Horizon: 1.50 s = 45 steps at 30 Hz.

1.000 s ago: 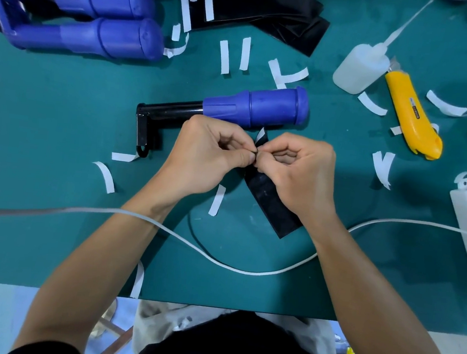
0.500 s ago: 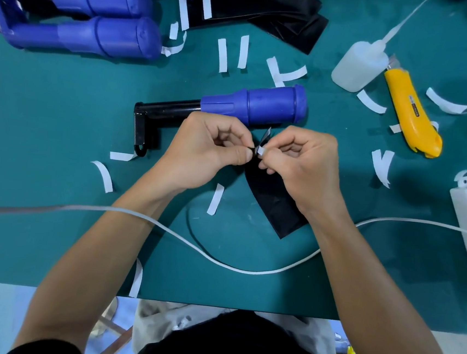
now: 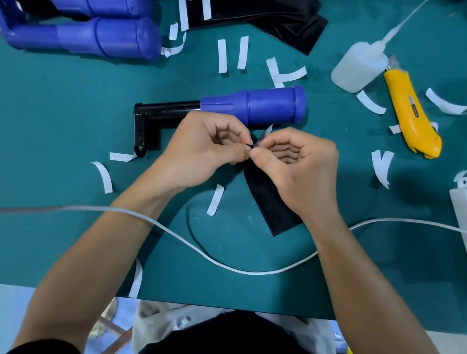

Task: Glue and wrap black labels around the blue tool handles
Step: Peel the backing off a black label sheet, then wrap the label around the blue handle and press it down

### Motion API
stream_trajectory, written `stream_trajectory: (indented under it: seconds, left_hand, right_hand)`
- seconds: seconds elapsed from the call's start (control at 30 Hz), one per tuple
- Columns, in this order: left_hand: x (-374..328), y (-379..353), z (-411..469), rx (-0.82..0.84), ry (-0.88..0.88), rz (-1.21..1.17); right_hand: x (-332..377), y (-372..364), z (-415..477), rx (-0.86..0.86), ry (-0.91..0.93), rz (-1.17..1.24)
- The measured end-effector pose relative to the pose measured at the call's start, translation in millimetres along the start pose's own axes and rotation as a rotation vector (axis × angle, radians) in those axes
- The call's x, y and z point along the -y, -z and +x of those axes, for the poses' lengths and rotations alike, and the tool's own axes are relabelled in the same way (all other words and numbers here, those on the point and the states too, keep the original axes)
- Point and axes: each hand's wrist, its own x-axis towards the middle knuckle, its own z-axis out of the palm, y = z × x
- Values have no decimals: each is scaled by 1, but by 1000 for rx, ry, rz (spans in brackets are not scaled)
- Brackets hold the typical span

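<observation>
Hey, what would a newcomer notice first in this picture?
The left hand and right hand meet at centre, pinching the top end of a black label. Just beyond them lies a blue handle on the green mat, with white strips scattered around and a yellow knife at right.

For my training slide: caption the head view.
Left hand and right hand pinch the top end of a black label in front of a blue tool handle on the green mat.

Left hand (image 3: 200, 151) and right hand (image 3: 298, 169) bare, forearms too; short black fabric sleeve (image 3: 47, 348), black fabric top (image 3: 235, 348), pale grey lap cloth (image 3: 153, 320)
</observation>
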Motion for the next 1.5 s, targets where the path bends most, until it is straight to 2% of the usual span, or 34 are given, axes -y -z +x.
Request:
stream_trajectory:
  seconds: [0.3,0.53,0.6,0.7,0.77,0.87,1.0,1.07,1.17,1.27,1.37,1.43,1.5]
  left_hand:
    - [-1,2,-1,19,39,-28]
    - [1,4,2,-62,156,95]
    - [3,2,2,-101,175,220]
    - [3,-1,0,-147,167,423]
    - [2,-4,-3,-203,109,556]
    - [2,-10,-11,-333,-42,692]
    - [2,-3,-10,-538,-359,640]
    - [6,8,-2,-538,-475,722]
    - [13,17,11,-401,-419,873]
    - [21,14,15,-368,-372,954]
    - [26,17,19,-368,-415,973]
    - [28,20,23,-373,-425,995]
    - [29,22,27,-384,-423,1030]
  right_hand:
    - [1,9,7,57,-66,127]
    - [3,72,20,-282,-22,195]
    - [0,87,21,-321,-39,60]
    - [-12,94,19,-244,-103,-456]
    - [-15,91,18,-255,-121,-605]
    - [-10,91,17,-288,-65,-521]
    - [3,94,33,-468,60,-339]
    - [9,91,49,-434,37,-302]
    - [16,82,79,-269,-58,-447]
    - [18,73,85,-234,-15,-572]
    - [24,71,68,-287,138,-409]
    - [25,69,54,-263,240,-260]
    - [26,65,44,-252,242,-165]
